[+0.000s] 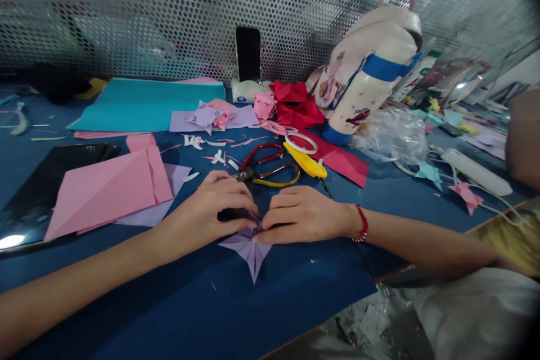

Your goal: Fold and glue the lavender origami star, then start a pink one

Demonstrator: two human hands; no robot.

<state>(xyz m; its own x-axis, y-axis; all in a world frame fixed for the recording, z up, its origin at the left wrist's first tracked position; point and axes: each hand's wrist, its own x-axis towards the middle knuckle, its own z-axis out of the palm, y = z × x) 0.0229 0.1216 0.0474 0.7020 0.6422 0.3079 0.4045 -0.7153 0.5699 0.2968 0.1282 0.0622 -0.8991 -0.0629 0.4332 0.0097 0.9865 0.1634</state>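
A folded purple paper star lies on the blue table near its front edge, its creased points spread toward me. My left hand pinches the star's far part from the left, thumb and fingers curled around a small gap. From the other side, my right hand, with a red bracelet at the wrist, presses its bent fingers and thumb on the same paper. Both hands hide the upper half of the star. Just beyond them lie scissors with red and yellow handles, their blades partly behind my left hand.
A yellow cutter and a white tape ring lie behind the scissors. Pink paper rests over a dark tablet at left. Farther back are blue paper, red folded paper, a bottle and a phone.
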